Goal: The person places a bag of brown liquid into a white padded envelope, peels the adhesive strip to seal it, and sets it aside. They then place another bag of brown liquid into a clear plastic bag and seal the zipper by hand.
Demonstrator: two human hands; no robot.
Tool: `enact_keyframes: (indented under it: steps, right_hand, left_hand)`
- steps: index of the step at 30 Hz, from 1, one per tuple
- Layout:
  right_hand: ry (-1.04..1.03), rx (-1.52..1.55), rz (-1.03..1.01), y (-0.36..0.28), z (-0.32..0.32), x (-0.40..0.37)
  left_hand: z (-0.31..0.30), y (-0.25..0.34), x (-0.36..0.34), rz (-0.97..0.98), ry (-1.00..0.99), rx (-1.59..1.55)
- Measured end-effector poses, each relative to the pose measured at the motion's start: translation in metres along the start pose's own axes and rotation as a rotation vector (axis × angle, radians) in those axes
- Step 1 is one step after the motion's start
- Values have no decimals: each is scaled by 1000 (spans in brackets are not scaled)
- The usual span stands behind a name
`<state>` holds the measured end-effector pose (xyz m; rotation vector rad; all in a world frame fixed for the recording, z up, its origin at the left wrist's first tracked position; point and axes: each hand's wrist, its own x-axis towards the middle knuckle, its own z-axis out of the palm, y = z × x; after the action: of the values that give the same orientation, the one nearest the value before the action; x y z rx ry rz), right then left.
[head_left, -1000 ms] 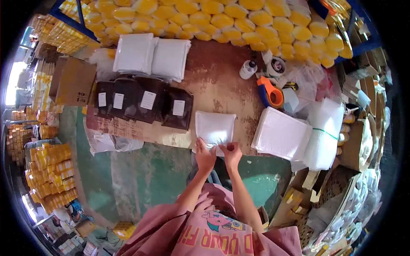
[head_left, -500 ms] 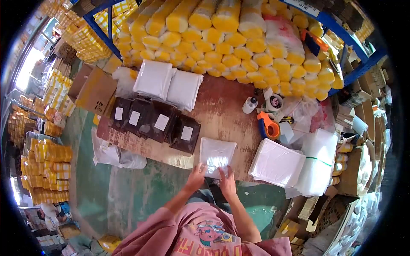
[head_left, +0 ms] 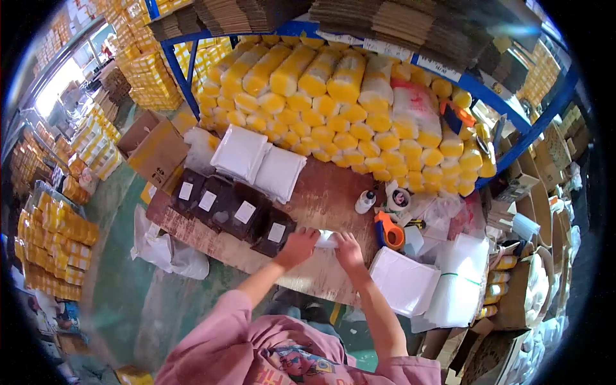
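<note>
Between my two hands, above the wooden table (head_left: 308,273), is a white plastic-wrapped packet (head_left: 326,240), of which only a narrow strip shows. My left hand (head_left: 299,249) is closed on its left end. Curled round the right end is my right hand (head_left: 350,250). A row of dark packages with white labels (head_left: 244,212) runs to the left, the nearest one (head_left: 276,232) beside my left hand. Behind them lie two piles of white packets (head_left: 239,154). To the right of my right hand is a stack of flat white sheets or bags (head_left: 403,281).
An orange tape dispenser (head_left: 389,231), a small white bottle (head_left: 365,202) and clear plastic bags (head_left: 459,273) with a green tie occupy the table's right side. Yellow-and-white rolls (head_left: 321,102) fill the blue shelf (head_left: 500,99) behind. An open cardboard box (head_left: 154,151) stands at left.
My hands have lifted the near edge of the white packet, which lay flat before and now appears tilted as a narrow strip. The camera view has tipped upward, showing more shelf.
</note>
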<state>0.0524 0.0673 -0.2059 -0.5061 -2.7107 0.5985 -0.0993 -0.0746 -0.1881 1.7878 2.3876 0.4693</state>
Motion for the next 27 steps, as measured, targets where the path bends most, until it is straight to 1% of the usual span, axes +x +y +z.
enact_keyframes:
  steps: [1, 2, 3, 4, 5, 6, 7, 8, 9, 10, 11, 12, 13, 14, 15, 16, 17, 18, 19, 20, 21, 22, 23, 25, 26, 27]
  right_hand:
    - [-59, 34, 38, 3, -14, 13]
    - [-121, 72, 84, 0, -35, 27]
    - [-185, 114, 136, -5, -57, 42]
    - [-215, 244, 124, -39, -117, 59]
    - [-252, 374, 119, -71, -177, 74]
    - [-176, 408, 47, -71, -201, 88]
    - [-95, 440, -25, -72, -219, 96]
    - [34, 702, 98, -96, -240, 96]
    - [166, 953, 221, -115, -255, 98]
    - [41, 989, 146, -104, -249, 96]
    - [-13, 1057, 272, -116, -237, 88]
    - [-59, 1054, 431, -111, -193, 67]
    - [-94, 1347, 522, -109, -158, 48]
    - [-172, 1166, 603, -84, -117, 21]
    - [-54, 1267, 724, -93, -91, 2]
    - [-3, 1318, 812, -106, -74, -15]
    - [41, 1377, 954, -130, -72, -21]
    - [63, 1390, 939, -120, -38, -43]
    - [116, 1401, 1012, -134, -31, -43]
    - [115, 1402, 1052, -138, -19, -43]
    - [115, 1401, 1093, -139, -9, -43]
    - [117, 1437, 1125, -138, -3, -37]
    - [76, 1446, 1106, -133, 1, -21]
    - [10, 1476, 1074, -121, 11, 21]
    - [20, 1517, 1046, -113, 17, 50]
    - [-71, 1439, 1057, -105, 18, 88]
  left_hand:
    - [-10, -3, 15, -15, -62, 18]
    - [-31, -10, 27, 7, -77, -84]
    - [-55, -17, 34, 81, -68, -113]
    - [-91, -17, 40, 156, -65, -143]
    - [-160, 5, 45, 9, -255, -96]
    - [-208, 8, 43, 4, -89, -276]
    - [-243, 8, 46, -122, -28, -534]
    - [-248, -10, 45, 71, 302, -563]
    - [-283, -8, 34, -62, 88, -1182]
    - [-271, -2, 26, -64, 80, -1343]
    - [-252, 6, 11, -62, 64, -1490]
    - [-220, 3, 0, -211, -167, -1750]
    - [-182, 3, -19, -388, -409, -2007]
    - [-158, 10, -38, -418, -372, -1929]
    - [-140, 6, -43, -433, -329, -1839]
    - [-122, -10, -44, -376, -367, -1584]
    - [-97, -23, -53, -330, -410, -1339]
    - [-65, -36, -67, -332, -411, -1292]
    - [-36, -47, -80, -324, -404, -1238]
    - [-17, -47, -91, -398, -295, -1370]
    - [19, -61, -99, -327, -256, -1183]
    - [9, -70, -93, -379, -298, -1179]
    - [-8, -78, -85, -431, -343, -1174]
    - [-31, -104, -54, -532, -346, -1243]
    - [-39, -119, -38, -577, -348, -1273]
    - [-21, -143, -21, -465, -202, -1103]
